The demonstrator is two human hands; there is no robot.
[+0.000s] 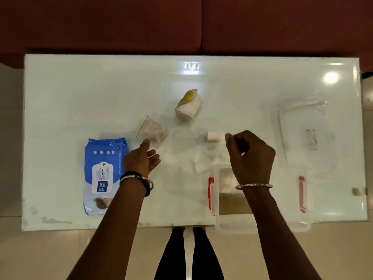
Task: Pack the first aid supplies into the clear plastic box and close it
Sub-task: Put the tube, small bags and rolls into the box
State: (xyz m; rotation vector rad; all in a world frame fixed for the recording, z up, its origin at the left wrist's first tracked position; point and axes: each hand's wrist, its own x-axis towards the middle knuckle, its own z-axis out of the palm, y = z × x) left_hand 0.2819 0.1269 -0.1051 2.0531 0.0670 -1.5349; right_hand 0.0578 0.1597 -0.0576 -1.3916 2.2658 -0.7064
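The clear plastic box [290,199] with red latches stands open at the table's near right edge, with a white item [227,180] and something brown inside. Its clear lid [298,126] lies behind it. My right hand [250,156] hovers over the box's far left corner with fingers curled, its fingertips at the right end of a small white roll [214,136]. My left hand [143,158] is open, palm facing right, beside a blue wet wipes pack [105,170]. A small zip bag [150,129], a bandage roll with a yellow label [188,106] and white gauze pads [202,165] lie between.
The glossy white table [80,87] ends close to my legs at the near edge. A dark red sofa [181,23] runs along the far side. A small tan object [356,191] sits at the right edge.
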